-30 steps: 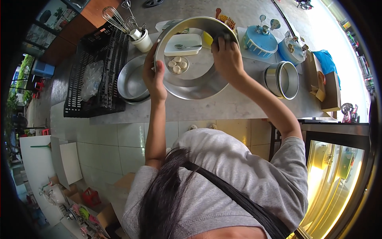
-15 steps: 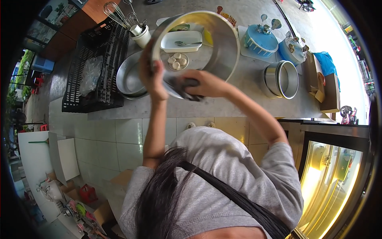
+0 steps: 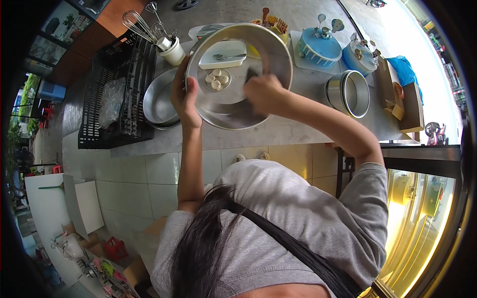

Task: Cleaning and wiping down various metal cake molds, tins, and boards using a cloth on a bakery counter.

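Left hand (image 3: pixel 185 97) grips the round metal pan (image 3: pixel 238 74) at upper centre; right hand (image 3: pixel 263 92), closed on something dark, works inside it, unfinished.

One head-worn fisheye view looks steeply down over the person's own hair and shoulders at the counter (image 3: pixel 278 134) near the frame's top.

The grey counter (image 3: pixel 278 134) carries a black crate (image 3: pixel 112 99), metal pans (image 3: pixel 348 93) and two blue cakes (image 3: pixel 318 47).
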The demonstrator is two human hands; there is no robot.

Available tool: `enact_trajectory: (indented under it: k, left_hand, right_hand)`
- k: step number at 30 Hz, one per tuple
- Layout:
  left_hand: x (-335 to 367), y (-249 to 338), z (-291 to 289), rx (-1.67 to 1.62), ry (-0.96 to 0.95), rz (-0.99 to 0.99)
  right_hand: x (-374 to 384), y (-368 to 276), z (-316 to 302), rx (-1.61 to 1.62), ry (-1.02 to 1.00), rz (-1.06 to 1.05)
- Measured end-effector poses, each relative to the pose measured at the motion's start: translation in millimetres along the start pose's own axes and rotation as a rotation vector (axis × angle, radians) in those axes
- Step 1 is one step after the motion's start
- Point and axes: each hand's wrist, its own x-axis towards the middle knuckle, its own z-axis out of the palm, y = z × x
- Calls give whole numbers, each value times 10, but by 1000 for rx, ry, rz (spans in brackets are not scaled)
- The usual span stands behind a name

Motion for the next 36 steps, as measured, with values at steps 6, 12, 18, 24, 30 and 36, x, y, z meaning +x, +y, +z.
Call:
enact_trajectory:
  k: [6, 12, 18, 24, 30, 36]
  left_hand:
    - [-97, -232, -37, -93, 90, -129]
    - [84, 136, -48, 47, -9, 141]
    - [-61, -201, -146, 49, 12, -130]
    - [0, -153, -279, 40, 1, -167]
    - [35, 117, -230, 227, -46, -67]
    - [42, 157, -174, 53, -129, -206]
  right_hand:
    - [390, 266, -154, 438, 1110, -192]
    - [107, -90, 124, 174, 106, -169]
    - [362, 489, -82, -543, 1016, -306]
    - [156, 376, -242, -732, 819, -40]
    - [-13, 317, -22, -480, 332, 1]
    - [-27, 503, -210, -845, 996, -124]
